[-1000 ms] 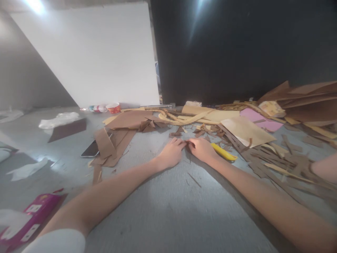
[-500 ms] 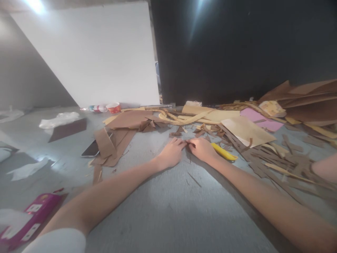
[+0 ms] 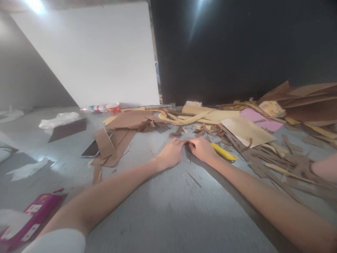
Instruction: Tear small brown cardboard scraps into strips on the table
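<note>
My left hand (image 3: 172, 153) and my right hand (image 3: 201, 149) meet fingertip to fingertip low over the grey table. The fingers of both are closed in a pinch on a small brown strip (image 3: 187, 142), most of which the fingers hide. Just right of my right hand lies a yellow tool (image 3: 223, 151), partly behind that hand; its kind is unclear. Small brown scraps (image 3: 201, 132) are scattered beyond my fingertips.
Brown sheets (image 3: 126, 119) and a phone (image 3: 92, 149) lie on the left, near a magenta packet (image 3: 39, 214). Brown strips (image 3: 279, 165), a tan sheet (image 3: 244, 130) and pink paper (image 3: 259, 118) are on the right. Another person's arm (image 3: 325, 168) rests at the right edge.
Almost nothing differs. Both hands stay together in the same place, with only a very slight shift of the fingers.
</note>
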{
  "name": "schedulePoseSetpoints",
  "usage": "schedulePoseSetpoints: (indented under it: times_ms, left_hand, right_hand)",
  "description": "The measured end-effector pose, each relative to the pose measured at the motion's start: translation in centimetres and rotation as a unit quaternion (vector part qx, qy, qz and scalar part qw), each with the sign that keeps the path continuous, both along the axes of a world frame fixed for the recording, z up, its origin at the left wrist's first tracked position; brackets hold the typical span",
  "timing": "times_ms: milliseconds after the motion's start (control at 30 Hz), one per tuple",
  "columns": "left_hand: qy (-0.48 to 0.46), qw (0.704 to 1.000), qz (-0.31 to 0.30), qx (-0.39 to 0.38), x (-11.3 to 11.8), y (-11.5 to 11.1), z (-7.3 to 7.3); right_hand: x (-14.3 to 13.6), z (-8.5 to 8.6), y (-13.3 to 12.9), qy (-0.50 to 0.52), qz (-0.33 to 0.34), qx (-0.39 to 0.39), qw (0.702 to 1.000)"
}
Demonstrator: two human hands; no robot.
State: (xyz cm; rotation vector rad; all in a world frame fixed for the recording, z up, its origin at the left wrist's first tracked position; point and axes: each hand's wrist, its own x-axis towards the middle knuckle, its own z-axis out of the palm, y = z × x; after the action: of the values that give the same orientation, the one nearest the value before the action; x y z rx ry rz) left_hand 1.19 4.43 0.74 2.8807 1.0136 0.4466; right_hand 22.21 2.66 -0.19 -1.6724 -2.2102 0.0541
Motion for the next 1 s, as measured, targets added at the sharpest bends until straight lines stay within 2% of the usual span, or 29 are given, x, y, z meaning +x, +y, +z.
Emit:
schedulePoseSetpoints:
  times_ms: [233,467,733,1000]
  left_hand:
    - [0.008,1.000,-0.006,-0.002,0.01,-0.09,0.27]
    - [-0.006,0.997,0.052,-0.050,0.06,-0.34,0.29]
    - [-0.014,0.997,0.052,-0.056,0.04,-0.41,0.34]
    - [0.004,1.000,-0.011,0.004,-0.06,0.01,0.00]
  right_hand:
    - [-0.13,0.42,-0.13,-0.001,0.005,-0.003,1.000]
    - [-0.20,0.66,-0.32,-0.008,-0.004,-0.009,1.000]
    - [-0.23,0.49,-0.26,-0.007,-0.004,-0.010,1.000]
    - [0.00,0.01,0.12,-0.002,0.012,-0.005,1.000]
